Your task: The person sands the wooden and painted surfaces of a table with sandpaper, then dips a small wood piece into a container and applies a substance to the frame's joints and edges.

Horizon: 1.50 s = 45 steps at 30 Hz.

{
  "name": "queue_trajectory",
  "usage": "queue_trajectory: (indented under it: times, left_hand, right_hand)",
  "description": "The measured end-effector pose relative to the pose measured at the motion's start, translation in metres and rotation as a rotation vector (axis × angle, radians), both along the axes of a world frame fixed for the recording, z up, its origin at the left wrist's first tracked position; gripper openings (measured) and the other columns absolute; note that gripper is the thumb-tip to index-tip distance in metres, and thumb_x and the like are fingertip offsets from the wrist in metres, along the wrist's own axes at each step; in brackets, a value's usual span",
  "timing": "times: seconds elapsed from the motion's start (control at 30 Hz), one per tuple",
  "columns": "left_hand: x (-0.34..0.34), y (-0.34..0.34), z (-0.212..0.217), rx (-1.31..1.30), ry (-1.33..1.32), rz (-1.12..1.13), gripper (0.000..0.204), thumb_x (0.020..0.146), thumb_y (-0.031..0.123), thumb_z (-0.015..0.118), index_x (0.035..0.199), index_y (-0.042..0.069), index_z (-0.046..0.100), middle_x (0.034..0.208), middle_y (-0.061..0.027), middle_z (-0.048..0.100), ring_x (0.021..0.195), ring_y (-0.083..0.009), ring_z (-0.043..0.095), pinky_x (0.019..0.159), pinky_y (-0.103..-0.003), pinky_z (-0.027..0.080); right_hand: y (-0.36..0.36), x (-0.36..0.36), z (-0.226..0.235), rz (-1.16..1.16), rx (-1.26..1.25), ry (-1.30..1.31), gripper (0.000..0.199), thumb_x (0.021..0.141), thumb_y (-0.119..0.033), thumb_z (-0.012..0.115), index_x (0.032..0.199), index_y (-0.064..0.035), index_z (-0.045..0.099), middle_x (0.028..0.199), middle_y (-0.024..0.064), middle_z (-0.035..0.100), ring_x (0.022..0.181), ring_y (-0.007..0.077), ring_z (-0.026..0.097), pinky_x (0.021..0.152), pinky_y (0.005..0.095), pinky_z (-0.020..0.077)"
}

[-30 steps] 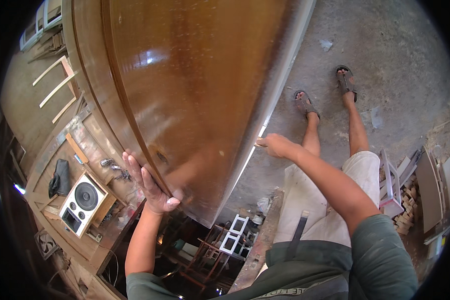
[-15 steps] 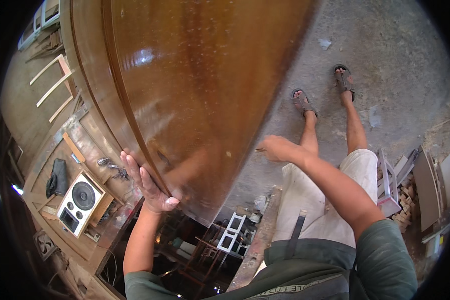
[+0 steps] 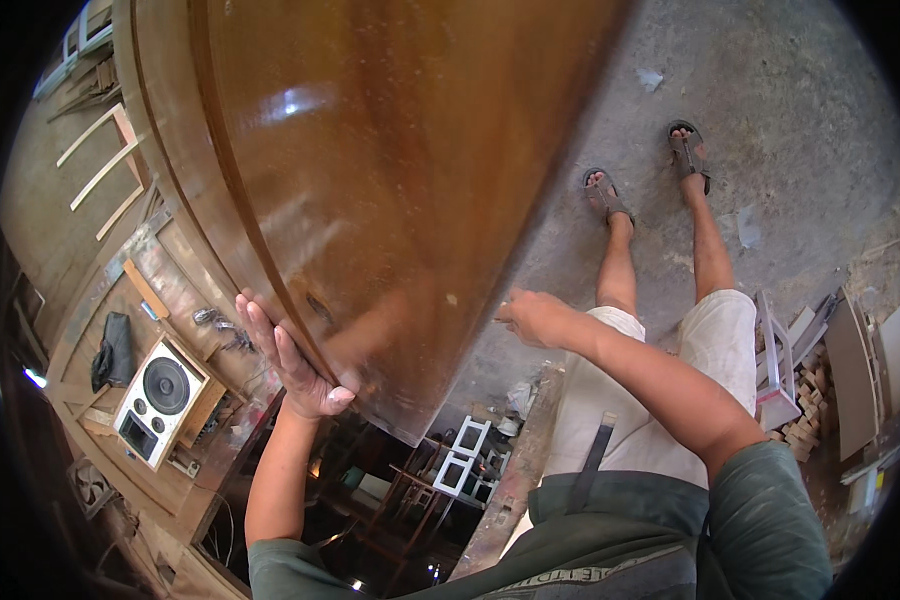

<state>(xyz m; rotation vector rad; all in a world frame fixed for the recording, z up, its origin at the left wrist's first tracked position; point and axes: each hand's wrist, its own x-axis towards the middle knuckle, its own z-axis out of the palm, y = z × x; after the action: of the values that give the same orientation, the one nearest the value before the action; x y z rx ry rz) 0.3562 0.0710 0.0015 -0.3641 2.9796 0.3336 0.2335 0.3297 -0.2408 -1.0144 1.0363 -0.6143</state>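
A large, glossy brown wooden panel (image 3: 400, 180) stands tilted before me, with a groove running along its left side. My left hand (image 3: 295, 365) rests against the panel's lower left edge, its fingers stretched out and its thumb near the bottom corner. Close to the right edge of the panel is my right hand (image 3: 540, 318), with its fingers bent and pressed together. Whatever those fingers hold, if anything, is too small to make out. The hand's reflection shows faintly in the varnish.
On the wooden bench at left lie a speaker box (image 3: 160, 400), a dark cloth (image 3: 113, 352) and a small metal tool (image 3: 210, 318). A white frame (image 3: 462, 455) stands below the panel. Wood offcuts (image 3: 810, 410) are piled at right on the concrete floor (image 3: 800, 150).
My right hand has moved slightly nearer and to the left along the panel's right edge. The panel and my left hand have shifted only a little.
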Motion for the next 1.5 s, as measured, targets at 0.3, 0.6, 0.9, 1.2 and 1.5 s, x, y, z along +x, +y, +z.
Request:
queue_trajectory:
  times: [0.3, 0.6, 0.9, 1.2, 1.5]
  left_hand:
    - [0.0, 0.0, 0.003, 0.01, -0.021, 0.024, 0.098, 0.093, 0.077, 0.041, 0.164, 0.015, 0.014, 0.169, -0.0214, 0.01, 0.155, -0.0457, 0.013, 0.123, -0.064, 0.011]
    - [-0.004, 0.001, 0.005, -0.016, -0.053, 0.014, 0.1, 0.093, 0.08, 0.039, 0.165, 0.016, 0.01, 0.169, -0.021, 0.008, 0.155, -0.0462, 0.011, 0.122, -0.064, 0.011]
    - [-0.001, 0.003, 0.007, -0.024, -0.063, 0.019, 0.099, 0.094, 0.079, 0.036, 0.165, 0.016, 0.008, 0.169, -0.0218, 0.008, 0.155, -0.0452, 0.009, 0.123, -0.064, 0.01]
    - [-0.002, 0.0, 0.004, -0.007, -0.041, -0.01, 0.097, 0.096, 0.077, 0.034, 0.164, 0.013, 0.011, 0.169, -0.0217, 0.01, 0.156, -0.044, 0.009, 0.123, -0.065, 0.008]
    - [-0.002, 0.005, 0.002, -0.027, -0.021, 0.01, 0.094, 0.097, 0.075, 0.033, 0.164, 0.013, 0.013, 0.17, -0.019, 0.01, 0.156, -0.043, 0.011, 0.123, -0.064, 0.01]
  right_hand:
    - [0.007, 0.005, 0.021, -0.077, -0.001, -0.089, 0.048, 0.089, -0.003, 0.058, 0.133, -0.018, 0.065, 0.114, 0.0201, 0.063, 0.107, 0.0395, 0.065, 0.087, 0.0494, 0.0527]
    - [0.009, 0.009, 0.033, -0.079, -0.021, -0.14, 0.05, 0.091, -0.008, 0.06, 0.138, -0.0227, 0.061, 0.114, 0.0202, 0.06, 0.102, 0.0414, 0.065, 0.085, 0.0494, 0.0519]
    - [-0.001, -0.033, 0.017, 0.141, -0.25, -0.032, 0.055, 0.087, -0.002, 0.059, 0.135, -0.0281, 0.066, 0.114, 0.0149, 0.062, 0.106, 0.0341, 0.064, 0.085, 0.0464, 0.0521]
    - [-0.032, -0.015, -0.065, 0.177, -0.671, 0.253, 0.053, 0.087, -0.006, 0.061, 0.129, -0.0364, 0.07, 0.116, 0.0076, 0.062, 0.114, 0.027, 0.06, 0.093, 0.0459, 0.0471]
    - [-0.008, -0.033, -0.125, 0.251, -0.098, 0.369, 0.054, 0.09, -0.004, 0.055, 0.129, -0.0392, 0.069, 0.121, 0.0127, 0.063, 0.119, 0.0313, 0.06, 0.096, 0.0488, 0.0448]
